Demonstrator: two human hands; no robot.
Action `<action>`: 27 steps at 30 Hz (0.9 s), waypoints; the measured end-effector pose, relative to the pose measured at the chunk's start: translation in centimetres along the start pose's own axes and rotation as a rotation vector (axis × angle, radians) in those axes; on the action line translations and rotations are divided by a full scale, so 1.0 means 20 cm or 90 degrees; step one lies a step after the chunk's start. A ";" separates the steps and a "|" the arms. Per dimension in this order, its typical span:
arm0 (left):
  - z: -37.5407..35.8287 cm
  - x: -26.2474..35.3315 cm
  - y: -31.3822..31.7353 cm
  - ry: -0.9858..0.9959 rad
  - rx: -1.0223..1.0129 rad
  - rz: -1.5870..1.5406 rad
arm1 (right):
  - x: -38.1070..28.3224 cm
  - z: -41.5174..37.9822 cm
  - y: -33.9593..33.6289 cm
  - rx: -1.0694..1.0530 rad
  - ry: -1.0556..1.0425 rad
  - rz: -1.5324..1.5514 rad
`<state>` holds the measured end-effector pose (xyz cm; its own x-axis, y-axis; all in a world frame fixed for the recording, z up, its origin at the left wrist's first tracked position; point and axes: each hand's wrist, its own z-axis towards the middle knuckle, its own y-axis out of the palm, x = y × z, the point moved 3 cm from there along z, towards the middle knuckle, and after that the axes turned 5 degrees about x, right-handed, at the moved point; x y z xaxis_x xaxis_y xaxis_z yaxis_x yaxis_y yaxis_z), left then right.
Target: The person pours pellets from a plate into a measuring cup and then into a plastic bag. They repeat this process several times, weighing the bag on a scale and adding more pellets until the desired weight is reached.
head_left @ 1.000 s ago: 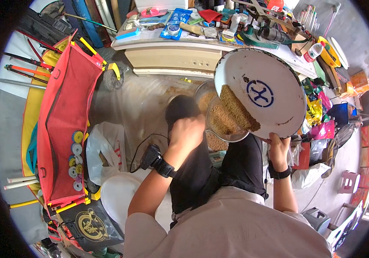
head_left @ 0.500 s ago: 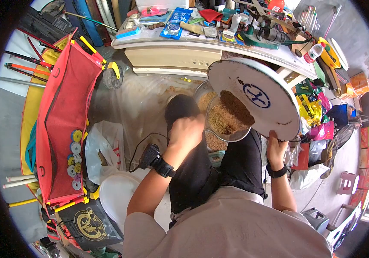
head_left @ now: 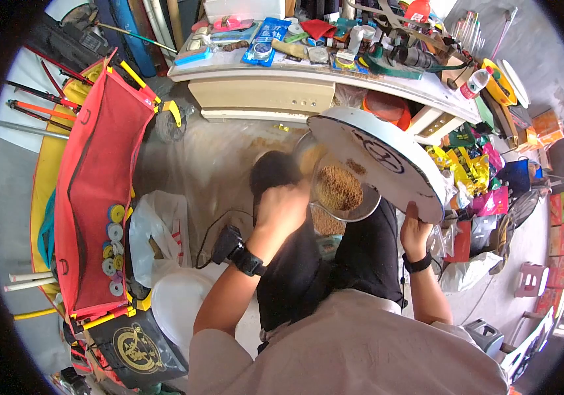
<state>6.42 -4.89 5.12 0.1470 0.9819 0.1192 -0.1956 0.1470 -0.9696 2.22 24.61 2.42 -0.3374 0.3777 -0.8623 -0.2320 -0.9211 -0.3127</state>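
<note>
My right hand grips the lower right rim of a white enamel basin, which is tilted steeply with a dark round mark and a small patch of brown grains on it. Below its left edge is a round sieve or bowl holding brown grains. My left hand is closed at the left rim of this bowl; its fingertips are blurred and partly hidden. More pale grains lie in a container beneath, between my knees.
A cluttered workbench stands ahead. At the left is a long red tray bag with coloured spools. A white plastic bag lies beside it. Packets and a pink-and-white stool are at the right.
Most of the grains on the basin have dropped into the bowl below. The basin has shifted a little left and down at its right side. My left hand has moved slightly left.
</note>
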 end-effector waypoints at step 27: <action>0.00 -0.01 -0.03 -0.055 -0.053 -0.035 | -0.11 1.92 0.38 -0.117 0.443 0.706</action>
<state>6.42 -5.21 5.59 0.0710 0.9798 0.1872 -0.1076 0.1941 -0.9751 -33.82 20.48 17.32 0.2810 -0.6558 -0.7007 0.0065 -0.7288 0.6847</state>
